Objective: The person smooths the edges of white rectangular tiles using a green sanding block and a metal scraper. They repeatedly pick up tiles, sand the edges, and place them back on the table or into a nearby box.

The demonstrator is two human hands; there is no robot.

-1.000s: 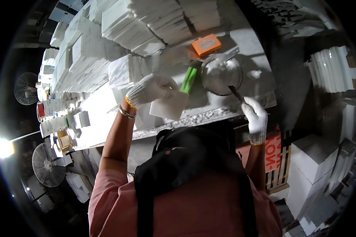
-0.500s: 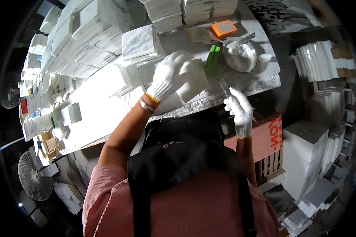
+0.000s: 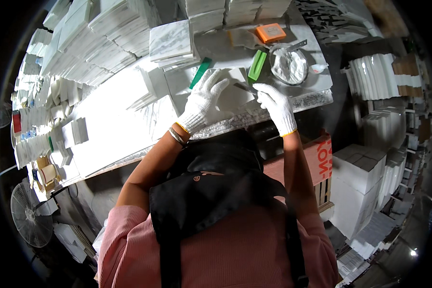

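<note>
My left hand (image 3: pixel 202 100), in a white knit glove, lies over the left part of a pale square tile (image 3: pixel 235 98) on the bench, with its fingers stretched out. In my right hand (image 3: pixel 277 106), also gloved, is a putty knife (image 3: pixel 245 88); its narrow blade reaches over the tile's right side. Just beyond my left fingers rests a dark green strip (image 3: pixel 200 73). A bright green grooved block (image 3: pixel 257 66) sits past the tile's far right corner. Farther right, a bowl (image 3: pixel 290 66) holds white paste, and another flat metal tool (image 3: pixel 296 45) leans on its rim.
An orange box (image 3: pixel 270 32) lies behind the bowl. Marble tile stacks (image 3: pixel 170 41) crowd the bench's far left and back. The bench's rough front edge (image 3: pixel 297 102) runs before me. A fan (image 3: pixel 31 214) stands lower left, white boxes (image 3: pixel 357 187) at right.
My right hand has swung up and left, bringing the putty knife over the tile. My left hand has shifted down and spread onto the tile, uncovering the dark green strip.
</note>
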